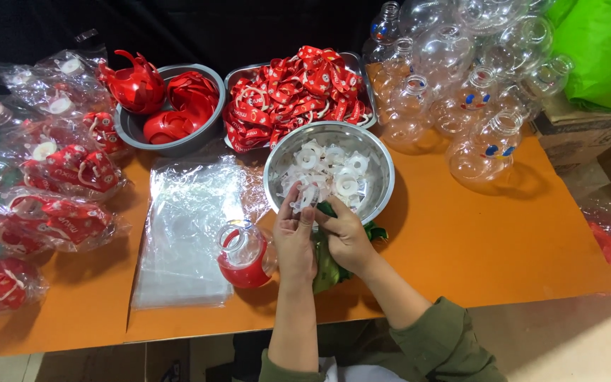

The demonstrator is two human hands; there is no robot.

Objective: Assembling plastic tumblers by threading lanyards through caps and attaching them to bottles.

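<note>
Both hands meet at the near rim of the steel bowl [383, 185], and I see them working on one small white plastic ring [308, 200] between them. My left hand [295, 240] has its thumb and forefinger stretched upward and pinched lightly on the ring, the other fingers curled loosely beneath. My right hand [348, 237] is half closed, its fingertips pressing the same ring from the other side, while a bunched green piece [327, 269] sits under its palm; whether the hand grips that piece or merely lies over it I cannot tell. That bowl is filled with more white rings [334, 173]. Just beside my left wrist a clear round bottle with a red base [244, 256] lies tilted on the orange table [475, 240], touching a stack of clear plastic bags [189, 233]. Farther back I see a grey bowl of red cup-shaped parts [167, 106], a tray heaped with red straps [291, 95], and a pile of empty clear bottles [461, 78] at the right. Bagged finished sets [51, 191] lie along the left edge.
</note>
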